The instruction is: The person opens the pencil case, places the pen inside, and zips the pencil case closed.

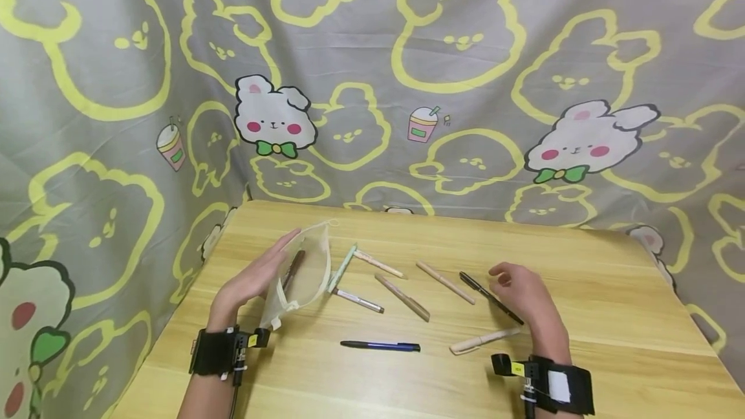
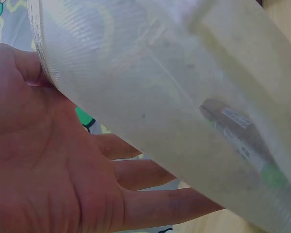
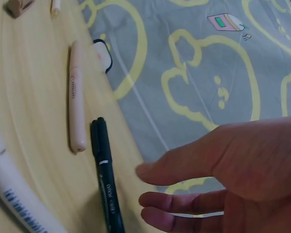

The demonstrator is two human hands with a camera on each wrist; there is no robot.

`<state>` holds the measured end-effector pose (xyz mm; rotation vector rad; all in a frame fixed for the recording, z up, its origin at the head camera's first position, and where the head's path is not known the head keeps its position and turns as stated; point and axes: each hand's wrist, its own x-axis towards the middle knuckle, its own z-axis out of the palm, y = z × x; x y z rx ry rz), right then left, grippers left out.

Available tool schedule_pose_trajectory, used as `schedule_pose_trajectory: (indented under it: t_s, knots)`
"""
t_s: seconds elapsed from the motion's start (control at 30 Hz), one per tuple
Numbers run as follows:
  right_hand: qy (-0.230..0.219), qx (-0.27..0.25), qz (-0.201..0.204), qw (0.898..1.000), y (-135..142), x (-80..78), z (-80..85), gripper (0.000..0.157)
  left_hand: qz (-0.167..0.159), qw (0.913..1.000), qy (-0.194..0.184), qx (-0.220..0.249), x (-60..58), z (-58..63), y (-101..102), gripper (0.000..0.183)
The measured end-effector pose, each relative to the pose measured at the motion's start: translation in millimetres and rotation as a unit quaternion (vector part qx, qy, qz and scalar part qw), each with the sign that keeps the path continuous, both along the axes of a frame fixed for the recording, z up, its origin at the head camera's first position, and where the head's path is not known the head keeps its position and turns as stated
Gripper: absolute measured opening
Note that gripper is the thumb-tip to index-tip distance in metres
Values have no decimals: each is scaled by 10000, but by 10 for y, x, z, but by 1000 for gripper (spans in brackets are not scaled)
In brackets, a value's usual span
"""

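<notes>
Black wristbands (image 1: 583, 392) sit nearest. Ahead, the empty right hand (image 1: 520, 291), thumb and fingers parted, has the black pen (image 1: 487, 296) just left, slanting leftward toward the desk's (image 1: 617, 315) far edge. Nearer the left edge, the left hand (image 1: 256, 280) backs the pouch (image 1: 311, 273), fingers straight.

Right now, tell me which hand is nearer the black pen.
Right: the right hand is close beside the black pen, not holding it. The left hand is farther off, beyond several other pens, at the translucent pouch.
</notes>
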<state>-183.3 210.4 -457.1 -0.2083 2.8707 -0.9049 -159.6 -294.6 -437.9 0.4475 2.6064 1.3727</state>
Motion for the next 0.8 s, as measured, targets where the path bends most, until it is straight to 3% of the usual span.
schedule_pose_trajectory:
  t_s: [0.23, 0.43, 0.6, 0.8]
  knots:
    - [-333, 75, 78, 9994, -5, -30, -72, 26, 204, 9989, -402, 124, 36, 51, -3, 55]
    - [-524, 206, -32, 9984, -25, -42, -100, 22, 58, 9999, -130, 45, 23, 16, -7, 53]
    - [-447, 274, -135, 9985, -5, -30, -96, 26, -21, 9999, -104, 62, 16, 4, -9, 53]
    - [-119, -23, -267, 9996, -15, -33, -59, 25, -68, 9998, -134, 98, 11, -3, -4, 53]
